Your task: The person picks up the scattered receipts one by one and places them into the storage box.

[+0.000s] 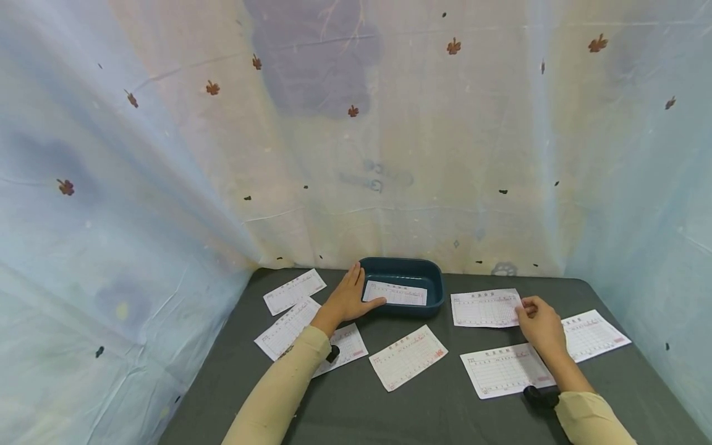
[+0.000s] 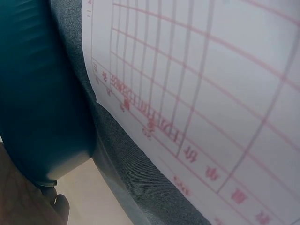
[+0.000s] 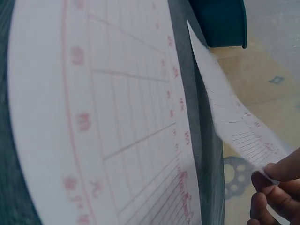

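Note:
A dark teal bin (image 1: 436, 303) stands at the back middle of the table, with one printed paper slip (image 1: 396, 293) lying inside. My left hand (image 1: 349, 296) rests against its left side, fingers straight along that edge and thumb stretched over the front rim. The left wrist view shows the bin's outer wall (image 2: 42, 93) beside that hand (image 2: 30, 192). On the right, my right hand (image 1: 541, 324) pinches the right edge of another printed slip (image 1: 484, 308) between thumb and fingers. The right wrist view shows this slip (image 3: 234, 112) tilted up from the table.
Left of the bin lie a far slip (image 1: 295, 290), a middle slip (image 1: 286, 327) and one partly under my left arm (image 1: 350, 346). Another slip (image 1: 408, 357) lies in front. Two more, a near slip (image 1: 500, 371) and a right slip (image 1: 595, 335), lie around my right wrist. A patterned curtain (image 1: 389, 154) hangs behind.

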The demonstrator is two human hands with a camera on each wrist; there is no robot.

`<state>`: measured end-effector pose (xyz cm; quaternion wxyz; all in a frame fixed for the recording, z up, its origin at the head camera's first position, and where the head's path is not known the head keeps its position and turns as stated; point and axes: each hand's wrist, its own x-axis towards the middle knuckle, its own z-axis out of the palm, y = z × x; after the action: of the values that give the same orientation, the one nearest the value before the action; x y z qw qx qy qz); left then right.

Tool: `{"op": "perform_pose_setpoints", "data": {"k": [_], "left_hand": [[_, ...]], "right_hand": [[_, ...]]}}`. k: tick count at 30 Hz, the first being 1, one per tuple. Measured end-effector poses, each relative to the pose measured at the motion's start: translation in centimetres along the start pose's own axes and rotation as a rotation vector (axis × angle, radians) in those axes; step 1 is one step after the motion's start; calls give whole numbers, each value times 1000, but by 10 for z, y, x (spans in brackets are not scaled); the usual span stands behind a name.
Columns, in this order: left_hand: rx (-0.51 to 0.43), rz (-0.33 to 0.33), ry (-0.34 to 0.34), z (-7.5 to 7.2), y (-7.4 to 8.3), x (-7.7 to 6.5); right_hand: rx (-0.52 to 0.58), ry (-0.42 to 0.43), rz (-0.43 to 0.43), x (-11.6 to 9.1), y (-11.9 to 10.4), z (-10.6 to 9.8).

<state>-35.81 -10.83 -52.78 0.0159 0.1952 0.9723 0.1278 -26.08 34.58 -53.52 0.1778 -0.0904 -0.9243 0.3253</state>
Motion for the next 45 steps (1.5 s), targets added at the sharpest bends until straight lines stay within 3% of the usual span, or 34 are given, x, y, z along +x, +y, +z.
{"op": "perform_pose_setpoints", "data": {"k": [14, 30, 45], "left_hand": [[-13, -8, -9, 0, 0, 0], [-17, 6, 7, 0, -1, -2], [-6, 13, 6, 1, -1, -1]], "right_hand": [[183, 132, -58, 2, -11, -2], [365, 179, -98, 2, -33, -2], [491, 320, -122, 5, -44, 3]]}}
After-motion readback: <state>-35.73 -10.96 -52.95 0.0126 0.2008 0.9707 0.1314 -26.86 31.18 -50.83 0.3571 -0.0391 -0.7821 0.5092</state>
